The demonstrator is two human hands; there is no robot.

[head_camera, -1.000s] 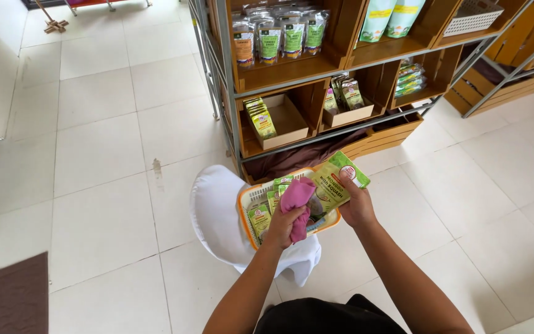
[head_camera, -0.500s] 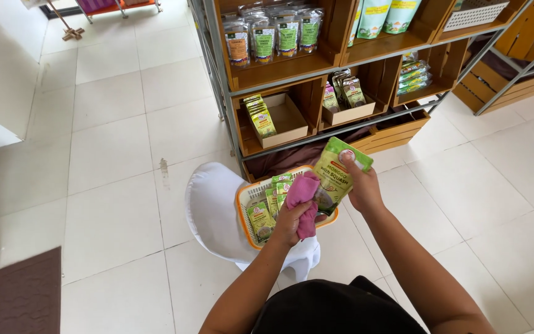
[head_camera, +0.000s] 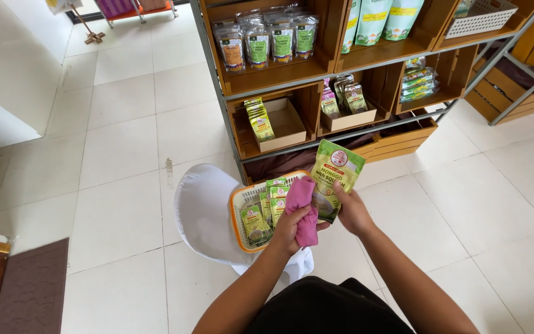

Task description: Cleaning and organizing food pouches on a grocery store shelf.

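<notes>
Basket (head_camera: 242, 213): sitting just below both grips, on a white stool (head_camera: 202, 210).
Pouch (head_camera: 335, 176): right hand (head_camera: 353, 213) is pinching its lower edge, long axis pointing up and away.
Cloth (head_camera: 304, 210): left hand (head_camera: 292, 229) is clasping it, touching the pouch's left side.

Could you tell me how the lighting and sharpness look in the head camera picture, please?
Head view: soft, even daylight; mild sheen on the floor tiles; wide-angle bending of the shelf posts; the pouch in the right hand and the pink cloth in the left hand look sharp.
</notes>
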